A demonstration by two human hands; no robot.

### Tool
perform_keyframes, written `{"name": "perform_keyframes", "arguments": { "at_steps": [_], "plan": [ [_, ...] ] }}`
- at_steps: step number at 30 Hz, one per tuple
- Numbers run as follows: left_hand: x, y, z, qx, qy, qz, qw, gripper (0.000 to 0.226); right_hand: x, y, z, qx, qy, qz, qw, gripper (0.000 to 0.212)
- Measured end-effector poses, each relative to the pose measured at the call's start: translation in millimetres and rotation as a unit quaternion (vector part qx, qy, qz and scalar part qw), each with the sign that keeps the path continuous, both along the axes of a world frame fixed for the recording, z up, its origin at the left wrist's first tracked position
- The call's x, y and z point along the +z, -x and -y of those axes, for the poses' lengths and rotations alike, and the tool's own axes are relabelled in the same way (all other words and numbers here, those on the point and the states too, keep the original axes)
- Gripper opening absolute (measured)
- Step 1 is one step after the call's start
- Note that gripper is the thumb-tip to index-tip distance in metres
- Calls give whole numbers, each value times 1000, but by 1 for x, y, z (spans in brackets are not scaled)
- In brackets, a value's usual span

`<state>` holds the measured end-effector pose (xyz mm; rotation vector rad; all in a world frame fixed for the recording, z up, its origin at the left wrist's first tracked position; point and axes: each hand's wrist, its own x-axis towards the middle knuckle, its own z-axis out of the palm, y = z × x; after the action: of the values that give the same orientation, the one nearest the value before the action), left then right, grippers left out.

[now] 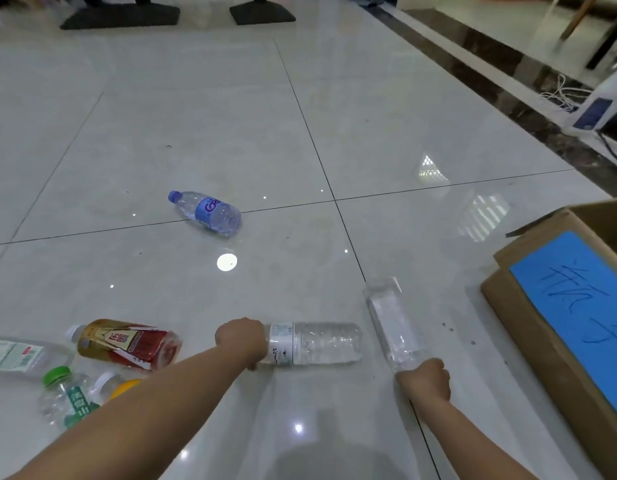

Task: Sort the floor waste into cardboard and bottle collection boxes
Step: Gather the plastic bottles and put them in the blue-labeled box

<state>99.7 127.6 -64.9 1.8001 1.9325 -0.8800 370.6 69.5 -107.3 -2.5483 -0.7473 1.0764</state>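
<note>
So, roughly midway, I'd guess. L hand (241, 341) is curled round the neck end of a white-label bottle (320, 342); R hand (426, 379) clamps a clear square bottle (390, 323), both at 6 o'clock. At 3 o'clock sits a cardboard box (542, 358) w/ blue label, contents hidden. Not yet picked up: blue-label bottle (206, 213) at 12, red-label bottle (127, 344) + several more at 8.

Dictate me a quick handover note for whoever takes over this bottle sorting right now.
Left hand grips the white-labelled clear bottle at its neck end. Right hand grips the square clear bottle by one end.
The cardboard box with a blue label stands at right; its inside is hidden.
Neither held bottle is boxed yet.
Left on the floor, at least: blue-labelled bottle, red-labelled bottle, green-capped bottle, clear bottle at far left.
</note>
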Motion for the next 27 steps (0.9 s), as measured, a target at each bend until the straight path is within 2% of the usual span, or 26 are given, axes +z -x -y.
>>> {"name": "perform_keyframes", "arguments": {
  "at_steps": [2,4,5,8,11,15,20,23,27],
  "plan": [
    [-1,-7,5,25,46,47,998,41,3,-5,1,20,15,-14,1000,29],
    [-4,-17,13,93,118,119,981,26,5,-5,2,-11,21,-77,997,13],
    [-8,-24,17,141,157,160,964,24,6,-4,3,-37,16,-121,992,9],
    [-11,-46,34,237,242,239,910,21,12,7,6,-105,-17,-247,963,21],
    [6,-80,52,288,245,330,865,25,25,16,7,-149,-38,-327,932,17],
    [35,-114,54,369,183,481,774,25,54,18,3,-183,-57,-417,889,14],
    [78,-148,43,318,111,533,776,26,130,-1,-17,-196,-133,-421,876,15],
    [110,-181,41,273,83,574,768,24,182,-27,-25,-216,-203,-383,875,19],
    [157,-235,29,205,23,613,762,28,232,-75,-29,-320,-320,-308,837,21]
  ]
}}
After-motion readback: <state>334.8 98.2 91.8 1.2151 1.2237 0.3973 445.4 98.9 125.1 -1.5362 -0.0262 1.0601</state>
